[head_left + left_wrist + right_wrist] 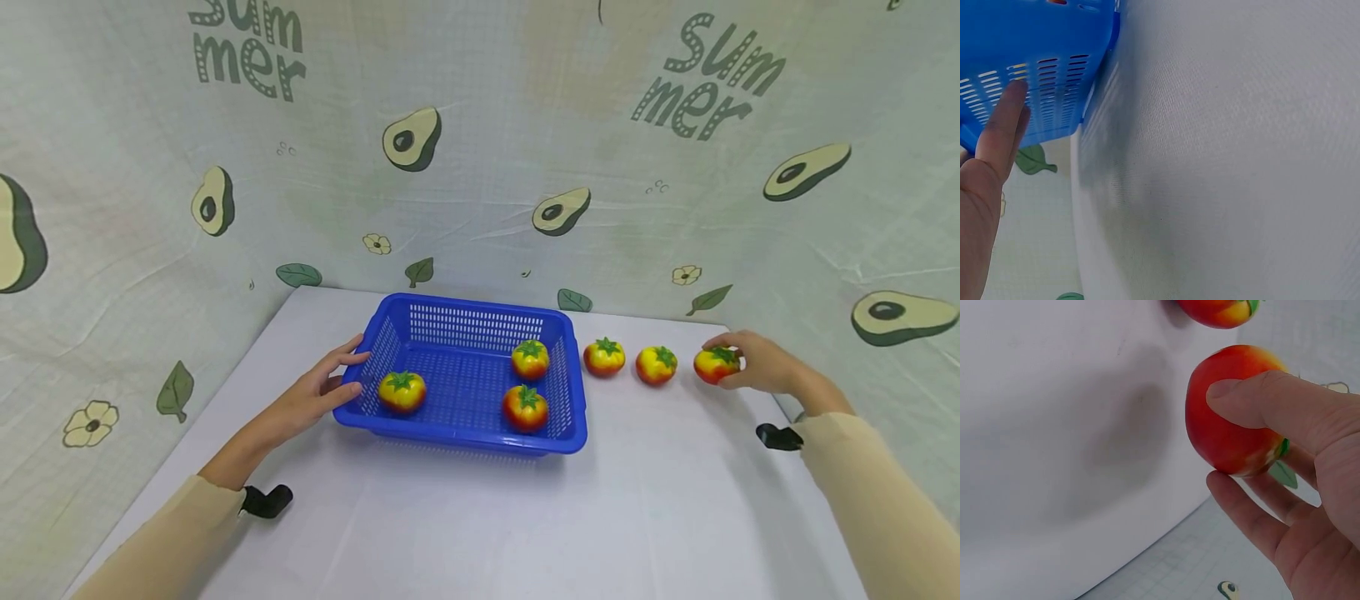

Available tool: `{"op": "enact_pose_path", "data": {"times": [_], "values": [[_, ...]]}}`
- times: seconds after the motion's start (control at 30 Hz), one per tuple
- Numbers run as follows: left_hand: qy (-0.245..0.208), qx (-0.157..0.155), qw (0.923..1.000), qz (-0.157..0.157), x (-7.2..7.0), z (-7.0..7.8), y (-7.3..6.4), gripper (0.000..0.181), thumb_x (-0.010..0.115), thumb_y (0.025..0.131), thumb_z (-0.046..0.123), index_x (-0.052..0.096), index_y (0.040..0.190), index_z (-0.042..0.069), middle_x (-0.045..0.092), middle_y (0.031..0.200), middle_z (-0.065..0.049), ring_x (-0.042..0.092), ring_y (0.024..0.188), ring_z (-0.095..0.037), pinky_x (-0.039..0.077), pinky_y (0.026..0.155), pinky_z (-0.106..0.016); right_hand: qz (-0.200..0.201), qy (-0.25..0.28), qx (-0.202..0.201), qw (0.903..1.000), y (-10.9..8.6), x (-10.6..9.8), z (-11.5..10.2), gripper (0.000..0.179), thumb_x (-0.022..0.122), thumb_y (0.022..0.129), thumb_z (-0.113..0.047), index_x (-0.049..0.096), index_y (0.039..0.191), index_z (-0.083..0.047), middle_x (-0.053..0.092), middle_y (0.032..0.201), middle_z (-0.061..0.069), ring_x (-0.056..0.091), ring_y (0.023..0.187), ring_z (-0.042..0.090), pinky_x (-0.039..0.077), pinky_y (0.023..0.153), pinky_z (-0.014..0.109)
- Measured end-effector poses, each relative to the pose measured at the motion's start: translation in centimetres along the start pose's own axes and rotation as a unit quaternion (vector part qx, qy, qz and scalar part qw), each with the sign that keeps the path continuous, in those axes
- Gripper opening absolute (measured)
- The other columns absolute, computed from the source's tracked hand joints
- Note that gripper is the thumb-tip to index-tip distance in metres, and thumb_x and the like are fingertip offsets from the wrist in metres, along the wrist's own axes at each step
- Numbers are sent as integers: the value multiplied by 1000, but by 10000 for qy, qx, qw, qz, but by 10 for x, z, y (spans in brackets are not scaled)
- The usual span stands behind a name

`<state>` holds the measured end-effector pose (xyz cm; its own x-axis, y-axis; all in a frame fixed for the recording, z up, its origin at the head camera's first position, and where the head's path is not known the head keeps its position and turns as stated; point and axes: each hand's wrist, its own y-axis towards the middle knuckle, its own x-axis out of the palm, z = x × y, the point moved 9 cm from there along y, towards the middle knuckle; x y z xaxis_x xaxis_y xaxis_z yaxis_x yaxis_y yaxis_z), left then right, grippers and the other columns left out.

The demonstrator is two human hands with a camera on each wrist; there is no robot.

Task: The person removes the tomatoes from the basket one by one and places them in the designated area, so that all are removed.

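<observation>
A blue plastic basket [465,433] holds several red-and-yellow tomatoes with green star-shaped tops, among them a tomato [402,392] at its left and two more at its right. My left hand [303,404] is at the basket's left side, fingers and thumb spread along the rim. In the left wrist view its fingers [1007,119] extend straight against the slotted outer wall. Far to the right, my right hand [765,364] grips a tomato [1216,428] between thumb and fingers. The right wrist view shows the thumb pressed on its red side, with a shadow on the table beside it.
Two loose tomatoes stand in a row between basket and right hand: one tomato [603,357] close by the basket's right wall, another tomato [656,366] further right. A white table [480,533] lies under everything. Behind and beside it hangs an avocado-print cloth [480,225].
</observation>
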<state>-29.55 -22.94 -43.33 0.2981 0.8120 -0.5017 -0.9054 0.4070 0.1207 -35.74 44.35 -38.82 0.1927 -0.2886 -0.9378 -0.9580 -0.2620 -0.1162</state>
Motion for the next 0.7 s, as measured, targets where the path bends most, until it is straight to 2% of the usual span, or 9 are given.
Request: {"op": "enact_pose_path", "data": {"times": [0.7], "values": [[-34,-19,10000,38,0,4,0,57,61,109,23,43,161,9,11,179,-10,17,160,-52,34,117,-65,-140,223,61,9996,1,17,9,61,86,87,-6,60,142,1,54,138,34,52,117,55,56,94,68]]}}
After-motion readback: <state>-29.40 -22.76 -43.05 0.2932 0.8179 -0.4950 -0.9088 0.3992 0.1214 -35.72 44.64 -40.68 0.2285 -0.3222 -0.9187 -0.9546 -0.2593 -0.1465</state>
